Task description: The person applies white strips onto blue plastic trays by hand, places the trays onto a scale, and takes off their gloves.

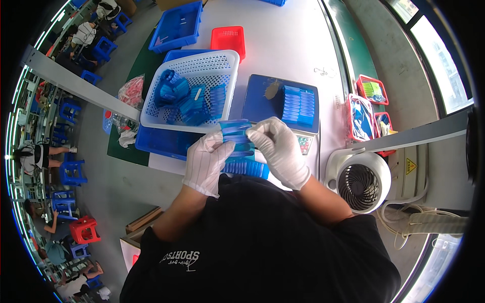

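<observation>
Blue strips (235, 130): long axis nine-to-three o'clock, stacked twelve-to-six
My left hand (207, 160): fingers pinching the nine o'clock end
My right hand (280, 152): fingers pinching three o'clock (both white-gloved)

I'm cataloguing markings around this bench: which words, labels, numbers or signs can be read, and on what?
Black T-shirt: white lettering on the chest, not transcribed.
Grey unit: yellow triangular warning sign, symbol too small to identify.
Weighing scale: keypad marks too small to read.
</observation>
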A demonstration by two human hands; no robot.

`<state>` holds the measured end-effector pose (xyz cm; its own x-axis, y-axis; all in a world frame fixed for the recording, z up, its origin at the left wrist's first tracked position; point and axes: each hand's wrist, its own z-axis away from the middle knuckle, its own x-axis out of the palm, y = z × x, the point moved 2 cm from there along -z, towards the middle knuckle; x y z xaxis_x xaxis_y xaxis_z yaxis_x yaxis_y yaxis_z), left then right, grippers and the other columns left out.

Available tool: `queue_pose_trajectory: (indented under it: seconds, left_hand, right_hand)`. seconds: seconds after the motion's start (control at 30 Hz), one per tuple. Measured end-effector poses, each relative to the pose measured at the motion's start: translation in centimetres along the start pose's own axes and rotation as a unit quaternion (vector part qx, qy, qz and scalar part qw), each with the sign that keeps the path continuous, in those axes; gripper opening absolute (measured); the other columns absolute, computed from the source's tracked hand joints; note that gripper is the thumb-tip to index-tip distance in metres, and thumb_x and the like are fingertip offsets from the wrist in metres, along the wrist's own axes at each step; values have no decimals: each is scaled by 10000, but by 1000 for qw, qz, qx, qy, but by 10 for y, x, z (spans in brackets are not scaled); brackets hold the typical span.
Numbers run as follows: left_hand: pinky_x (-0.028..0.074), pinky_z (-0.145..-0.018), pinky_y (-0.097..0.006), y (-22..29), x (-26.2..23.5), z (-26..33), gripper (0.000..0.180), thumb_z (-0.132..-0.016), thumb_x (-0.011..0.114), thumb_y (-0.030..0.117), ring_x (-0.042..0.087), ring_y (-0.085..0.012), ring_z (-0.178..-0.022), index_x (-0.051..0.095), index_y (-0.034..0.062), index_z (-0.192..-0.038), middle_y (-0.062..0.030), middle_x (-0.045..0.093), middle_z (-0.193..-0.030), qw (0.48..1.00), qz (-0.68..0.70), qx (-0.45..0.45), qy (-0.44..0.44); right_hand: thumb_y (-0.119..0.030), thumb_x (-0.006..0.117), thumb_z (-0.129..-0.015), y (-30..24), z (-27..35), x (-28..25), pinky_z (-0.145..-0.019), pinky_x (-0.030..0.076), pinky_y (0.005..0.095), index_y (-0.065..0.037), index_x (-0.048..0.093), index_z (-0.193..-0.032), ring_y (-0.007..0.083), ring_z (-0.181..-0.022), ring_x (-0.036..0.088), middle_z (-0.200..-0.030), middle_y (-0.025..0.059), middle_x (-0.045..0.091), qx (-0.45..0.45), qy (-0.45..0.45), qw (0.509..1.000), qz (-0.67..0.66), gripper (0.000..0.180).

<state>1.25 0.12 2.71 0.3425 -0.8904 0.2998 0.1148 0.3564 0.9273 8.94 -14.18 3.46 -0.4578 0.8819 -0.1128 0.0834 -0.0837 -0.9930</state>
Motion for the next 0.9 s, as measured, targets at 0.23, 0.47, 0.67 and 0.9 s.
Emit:
queue_pose_trajectory:
  seconds: [0.23,0.47,0.67,0.9]
  left_hand:
    - [515,-845,-273,-9,-4,-3,303,-871,547,-68,629,-146,-939,565,-61,-1173,-112,651,-1064,1000,12,-5,15]
    - [488,-869,-274,-8,0,-3,298,-866,584,-18,616,-152,-952,560,-74,-1158,-112,649,-1048,1000,12,-16,18]
    - [492,-883,-283,-13,-3,-4,293,-874,581,-11,622,-156,-958,558,-72,-1160,-117,646,-1062,1000,7,-6,2]
    - [493,-865,-264,-18,-4,-5,309,-875,563,-63,610,-136,-974,547,-51,-1184,-100,637,-1086,999,48,-13,-10]
  right_hand:
    - [-210,643,-904,6,-6,-15,-623,430,226,4,605,-847,62,-678,490,-726,10,571,141,-42,985,-94,225]
    - [-176,665,-877,9,-6,-13,-717,449,223,23,598,-849,80,-740,538,-801,37,609,165,-51,980,-101,212]
    - [-176,670,-875,16,-5,-8,-709,443,218,15,594,-849,76,-735,527,-790,28,597,173,-34,977,-122,206]
    - [-193,649,-893,14,-2,1,-544,415,218,5,570,-821,62,-591,490,-692,11,556,131,7,986,-105,225]
